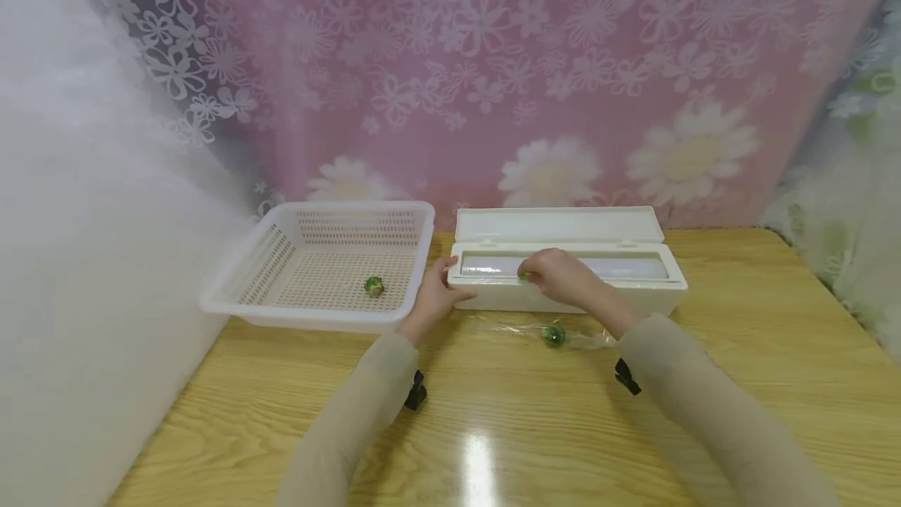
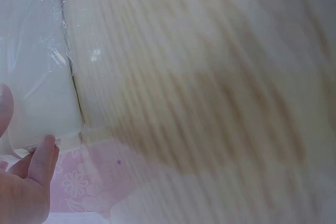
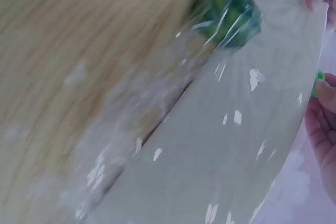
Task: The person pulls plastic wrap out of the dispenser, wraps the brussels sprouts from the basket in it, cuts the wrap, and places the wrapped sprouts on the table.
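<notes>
1. Right hand (image 1: 559, 280): thumb and fingers pinch a small green slider (image 1: 522, 277) at the front edge of a white cling-film dispenser (image 1: 507, 298).
2. Left hand (image 1: 432, 300), at 9 o'clock from the right: grips the dispenser's left end, thumb along the front wall, fingers at the end.
3. The clear film roll (image 1: 486, 265) lies inside the dispenser; the hinged lid (image 1: 559, 225) stands raised at 12 o'clock.
4. At 6 o'clock from the right hand, cling film (image 1: 591, 341) covers a small leafy green head (image 1: 554, 335) on the wooden table (image 1: 493, 413).
5. Beyond the left hand, at 9 o'clock, a white perforated basket (image 1: 317, 321) contains a second green head (image 1: 374, 285).
6. A pink floral curtain (image 1: 450, 61) hangs at 12 o'clock.
</notes>
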Available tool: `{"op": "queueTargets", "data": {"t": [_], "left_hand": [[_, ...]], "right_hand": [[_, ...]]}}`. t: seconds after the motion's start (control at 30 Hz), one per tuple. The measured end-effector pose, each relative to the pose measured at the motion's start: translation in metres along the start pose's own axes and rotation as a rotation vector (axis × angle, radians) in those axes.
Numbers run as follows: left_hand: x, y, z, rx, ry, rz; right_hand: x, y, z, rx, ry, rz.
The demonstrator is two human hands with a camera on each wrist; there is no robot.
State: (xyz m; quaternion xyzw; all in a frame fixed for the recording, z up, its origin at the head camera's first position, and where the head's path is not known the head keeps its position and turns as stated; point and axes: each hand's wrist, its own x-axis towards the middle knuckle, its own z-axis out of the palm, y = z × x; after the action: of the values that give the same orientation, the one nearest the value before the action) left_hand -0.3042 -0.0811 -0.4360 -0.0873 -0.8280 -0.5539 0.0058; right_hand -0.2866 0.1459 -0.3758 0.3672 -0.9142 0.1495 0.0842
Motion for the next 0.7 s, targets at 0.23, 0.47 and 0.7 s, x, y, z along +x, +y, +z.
{"op": "queueTargets", "data": {"t": [0.23, 0.47, 0.7], "left_hand": [[-0.001, 0.0, 0.0, -0.016, 0.0, -0.014], [-0.001, -0.002, -0.002, -0.005, 0.017, -0.009], [-0.001, -0.001, 0.001, -0.024, 0.008, 0.014]], "right_hand": [[-0.019, 0.012, -0.008, -0.011, 0.02, 0.006], [-0.03, 0.02, -0.014, -0.017, 0.023, 0.028], [-0.04, 0.025, -0.019, -0.018, 0.012, 0.061]]}}
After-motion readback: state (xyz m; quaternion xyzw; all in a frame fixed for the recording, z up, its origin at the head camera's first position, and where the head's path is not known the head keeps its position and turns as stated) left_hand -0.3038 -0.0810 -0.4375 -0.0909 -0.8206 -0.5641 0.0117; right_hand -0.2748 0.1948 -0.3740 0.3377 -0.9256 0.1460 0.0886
